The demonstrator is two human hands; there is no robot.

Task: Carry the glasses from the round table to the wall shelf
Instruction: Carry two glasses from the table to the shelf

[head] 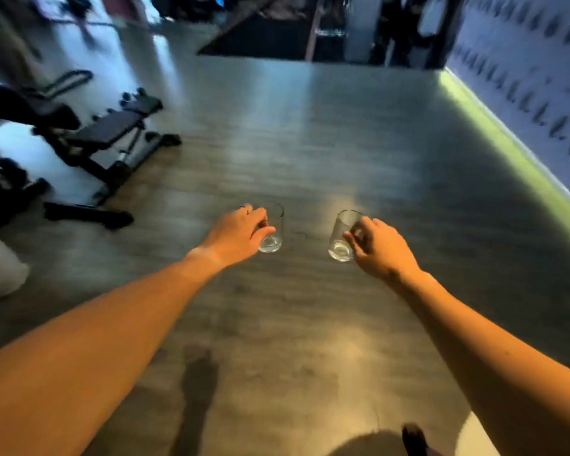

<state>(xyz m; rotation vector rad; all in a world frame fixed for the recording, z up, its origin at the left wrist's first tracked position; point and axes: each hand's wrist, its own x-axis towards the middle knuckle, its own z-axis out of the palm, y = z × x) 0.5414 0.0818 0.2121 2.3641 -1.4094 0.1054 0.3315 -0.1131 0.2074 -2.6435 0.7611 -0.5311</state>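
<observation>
I stand in what looks like a home gym room: a black adjustable weight bench [112, 126] sits on the grey wood-look floor [310, 126] to my left, more dark, blurred equipment [4, 189] beside it. A leaf-patterned wall [524, 60] with a green-lit skirting strip [507, 143] runs along my right.
</observation>
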